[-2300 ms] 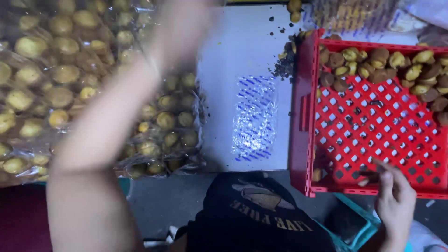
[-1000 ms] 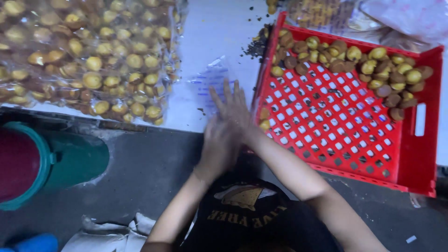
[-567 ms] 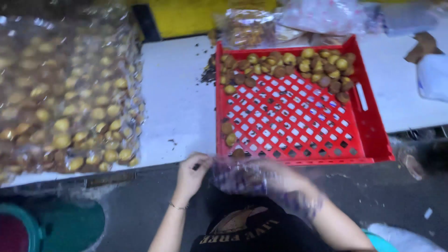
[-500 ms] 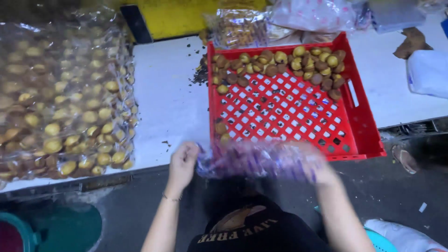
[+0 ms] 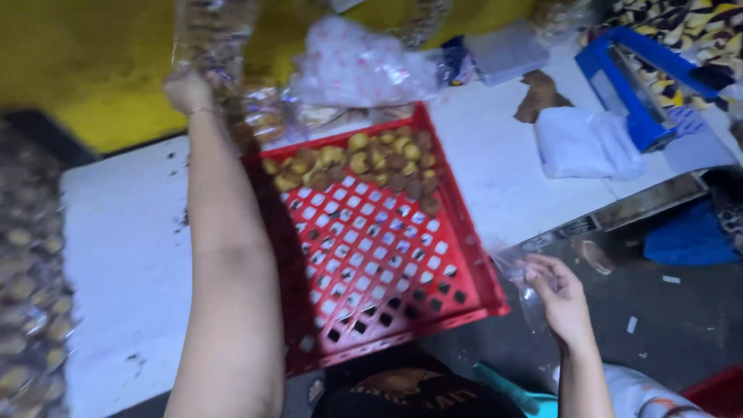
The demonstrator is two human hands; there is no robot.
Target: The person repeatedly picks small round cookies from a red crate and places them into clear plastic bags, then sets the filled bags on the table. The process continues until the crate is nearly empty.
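My left hand is stretched far forward and grips a clear bag of small yellow-brown round pieces at the back of the white table. My right hand hangs off the table's front edge to the right and pinches a thin clear plastic bag. Between my arms sits a red perforated crate. A heap of the same yellow and brown pieces lies along its far end.
More clear bags of the round pieces lie at the left edge. A white spotted bag, a folded white cloth and a blue device sit at the back right. A yellow wall stands behind.
My hands were together at the table's front edge, holding the thin bag. Now the left arm has reached to the back and gripped a filled bag; the right hand has moved right with the thin bag.
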